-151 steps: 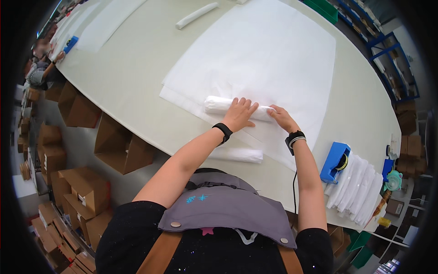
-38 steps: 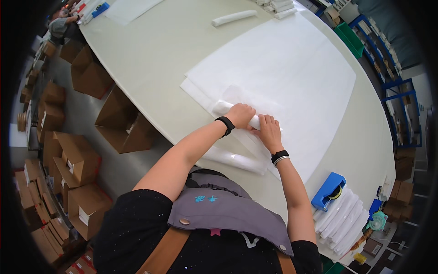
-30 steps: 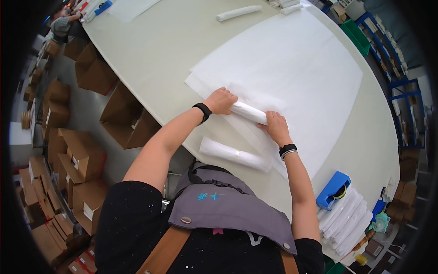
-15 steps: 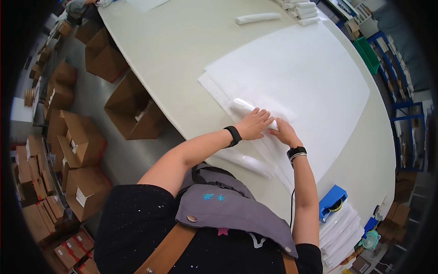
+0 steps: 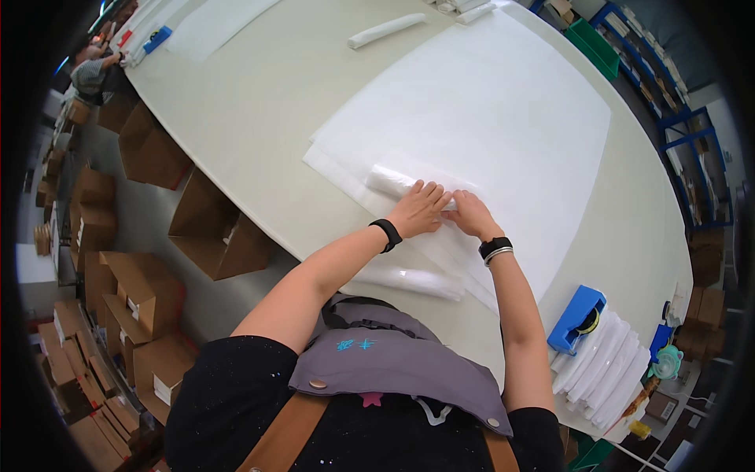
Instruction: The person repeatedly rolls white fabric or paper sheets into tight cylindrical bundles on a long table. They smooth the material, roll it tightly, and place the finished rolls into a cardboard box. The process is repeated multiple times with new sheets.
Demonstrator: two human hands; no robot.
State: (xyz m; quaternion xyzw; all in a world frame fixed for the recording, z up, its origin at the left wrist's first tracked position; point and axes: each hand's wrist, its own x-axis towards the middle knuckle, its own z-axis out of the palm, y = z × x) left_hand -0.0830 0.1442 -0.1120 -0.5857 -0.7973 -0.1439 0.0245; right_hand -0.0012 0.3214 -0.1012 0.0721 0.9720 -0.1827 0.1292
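A roll of thin, clear-white plastic film (image 5: pixel 387 180) lies slanted across the near left part of a white plastic sheet (image 5: pixel 480 102). My left hand (image 5: pixel 418 210) is laid over the roll, fingers bent across its top. Close against it, my right hand (image 5: pixel 472 215) curls round the roll's right end, which its fingers hide. The sheets lie stacked, with edges slightly offset at the left. Nearer to me, a second white roll (image 5: pixel 413 282) rests on the table, apart from both hands.
On the right of the pale table (image 5: pixel 236 102) stands a blue tape dispenser (image 5: pixel 576 318) beside stacked white rolls (image 5: pixel 605 370). Another roll (image 5: pixel 385 31) lies at the far side. Open cardboard boxes (image 5: pixel 216 228) stand along the left edge. A person (image 5: pixel 90 72) works at far left.
The view has shifted, bringing a person and another blue dispenser in at the far left. Both hands stay on the roll; my right hand now sits closer to the left, its fingers more curled.
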